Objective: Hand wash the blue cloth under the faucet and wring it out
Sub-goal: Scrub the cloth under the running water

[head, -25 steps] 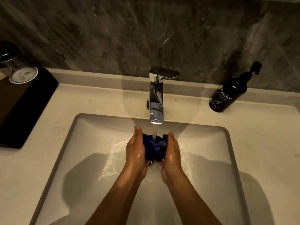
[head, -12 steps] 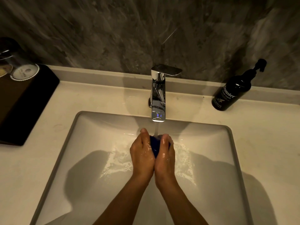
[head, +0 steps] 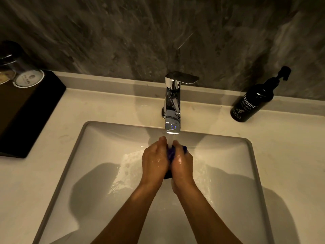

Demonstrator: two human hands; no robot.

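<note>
Water runs from the chrome faucet [head: 173,110] straight down between my two hands. The blue cloth [head: 170,153] is bunched up and squeezed between them, so only a dark blue strip shows at the top, a corner on the right and a bit at the bottom. My left hand [head: 154,159] grips it from the left with fingers curled over it. My right hand [head: 182,162] grips it from the right, pressed close against the left hand. Both hands are wet and hang over the white sink basin [head: 98,155].
A black pump bottle of hand wash [head: 253,101] stands on the counter at the back right. A black tray [head: 26,110] with upturned glasses [head: 22,73] sits at the left. A grey stone wall rises behind the faucet. Water pools and splashes in the basin.
My hands have closed together around the cloth, which showed widely between them a second ago. Much less of the blue fabric is visible now.
</note>
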